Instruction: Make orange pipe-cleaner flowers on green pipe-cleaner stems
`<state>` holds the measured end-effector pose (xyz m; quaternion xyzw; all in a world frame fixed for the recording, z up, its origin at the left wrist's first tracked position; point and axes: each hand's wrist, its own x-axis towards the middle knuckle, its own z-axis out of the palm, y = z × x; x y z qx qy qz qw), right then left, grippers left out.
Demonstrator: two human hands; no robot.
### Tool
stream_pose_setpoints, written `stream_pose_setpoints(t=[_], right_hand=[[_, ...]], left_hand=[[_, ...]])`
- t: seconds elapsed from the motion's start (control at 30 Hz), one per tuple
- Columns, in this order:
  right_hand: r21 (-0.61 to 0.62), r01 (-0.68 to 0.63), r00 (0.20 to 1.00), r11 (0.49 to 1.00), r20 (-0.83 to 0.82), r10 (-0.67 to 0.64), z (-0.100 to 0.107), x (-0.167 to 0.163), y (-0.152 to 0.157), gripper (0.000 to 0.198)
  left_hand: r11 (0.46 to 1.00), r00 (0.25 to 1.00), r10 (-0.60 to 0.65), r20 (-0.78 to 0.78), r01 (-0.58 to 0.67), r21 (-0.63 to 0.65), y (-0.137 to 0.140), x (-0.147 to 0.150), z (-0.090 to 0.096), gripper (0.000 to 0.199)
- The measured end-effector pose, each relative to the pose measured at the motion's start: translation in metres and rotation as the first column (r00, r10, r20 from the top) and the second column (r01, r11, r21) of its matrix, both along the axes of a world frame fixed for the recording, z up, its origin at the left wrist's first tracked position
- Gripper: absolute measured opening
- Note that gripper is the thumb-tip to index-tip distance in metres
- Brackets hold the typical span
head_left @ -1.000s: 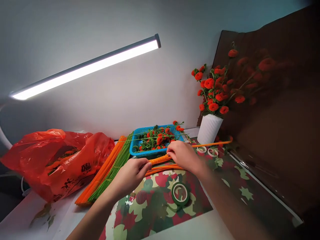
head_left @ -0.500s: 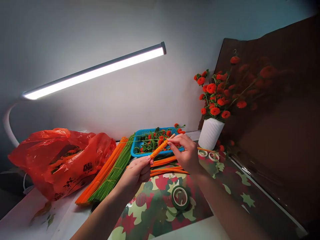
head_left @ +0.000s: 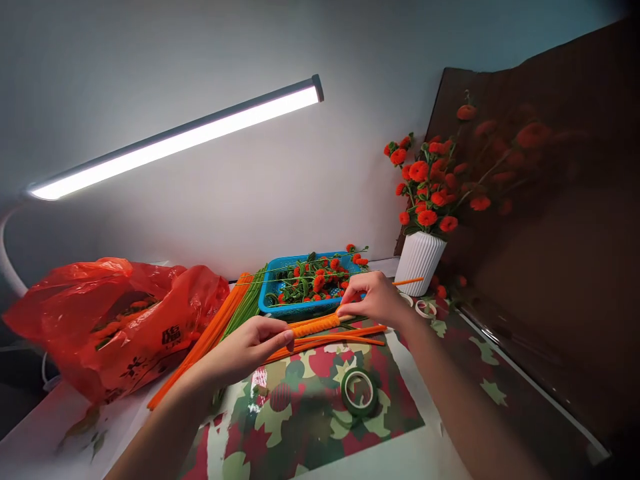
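Note:
An orange pipe cleaner (head_left: 316,325), wound in a tight coil around a thin pale stick, lies almost level between my two hands. My left hand (head_left: 257,343) pinches its left end with thumb and fingers. At the right end, the fingers of my right hand (head_left: 373,298) close on the coil where the stick shows. Beyond my right hand an orange end (head_left: 411,281) pokes out in front of the vase; whether I hold it, I cannot tell. Loose orange pipe cleaners (head_left: 357,338) lie on the mat just under the coil.
A blue basket (head_left: 267,311) holds orange flowers with green stems. Orange and green pipe cleaner bundles (head_left: 213,340) lie beside a red plastic bag (head_left: 165,333). Green tape (head_left: 359,392) rests on the patterned mat (head_left: 320,433). A white vase (head_left: 423,260) stands back right under a lamp (head_left: 185,137).
The coil has turned from steeply slanted to nearly level and come lower. My left hand has moved left, and my right hand has dropped slightly. The view has shifted a little.

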<state>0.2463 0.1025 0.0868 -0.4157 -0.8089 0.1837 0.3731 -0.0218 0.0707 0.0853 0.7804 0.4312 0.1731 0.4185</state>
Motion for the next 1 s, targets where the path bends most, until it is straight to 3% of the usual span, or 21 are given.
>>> stream_pose_setpoints(t=[0.13,0.2,0.27,0.3,0.37,0.43,0.5,0.6,0.7,0.83,1.0], right_hand=[[0.128,0.164,0.977,0.978,0.115,-0.179,-0.007,-0.017,-0.001,0.014],[0.188,0.265,0.960,0.946,0.045,-0.278,-0.011,-0.025,-0.002,0.016],[0.273,0.364,0.931,0.891,-0.076,-0.357,-0.015,-0.030,-0.005,0.021],[0.314,0.404,0.915,0.859,-0.143,-0.378,-0.017,-0.031,-0.006,0.023],[0.358,0.458,0.885,0.814,-0.269,-0.380,-0.019,-0.033,-0.009,0.025],[0.321,0.485,0.855,0.814,-0.371,-0.363,-0.021,-0.035,-0.011,0.026],[0.210,0.487,0.803,0.848,-0.490,-0.340,-0.020,-0.038,-0.012,0.026],[-0.055,0.252,0.700,0.966,-0.679,-0.221,-0.018,-0.041,-0.008,0.031],[-0.188,-0.083,0.664,0.979,-0.742,-0.087,-0.014,-0.034,0.001,0.046],[-0.265,-0.343,0.731,0.901,-0.677,0.079,-0.012,-0.011,0.014,0.056],[-0.449,-0.550,0.805,0.704,-0.510,0.303,-0.010,0.019,0.020,0.046]], left_hand=[[0.964,0.971,0.203,-0.130,-0.175,0.198,-0.009,0.011,0.002,0.042],[0.923,0.945,0.324,-0.048,-0.305,0.237,-0.012,0.021,-0.003,0.040],[0.899,0.916,0.379,0.129,-0.398,0.183,-0.015,0.035,-0.011,0.037],[0.889,0.885,0.398,0.241,-0.437,0.138,-0.016,0.042,-0.016,0.037],[0.898,0.796,0.423,0.434,-0.432,-0.083,-0.018,0.055,-0.026,0.038],[0.878,0.673,0.466,0.574,-0.273,-0.392,-0.021,0.065,-0.035,0.039],[0.848,0.615,0.487,0.621,-0.160,-0.506,-0.026,0.072,-0.040,0.040],[0.794,0.517,0.509,0.688,0.027,-0.607,-0.032,0.075,-0.043,0.038],[0.786,0.492,0.468,0.734,0.148,-0.600,-0.033,0.073,-0.045,0.038],[0.825,0.659,0.264,0.704,0.223,-0.519,-0.019,0.059,-0.051,0.045],[0.808,0.791,0.133,0.597,0.262,-0.527,0.002,0.037,-0.053,0.042]])
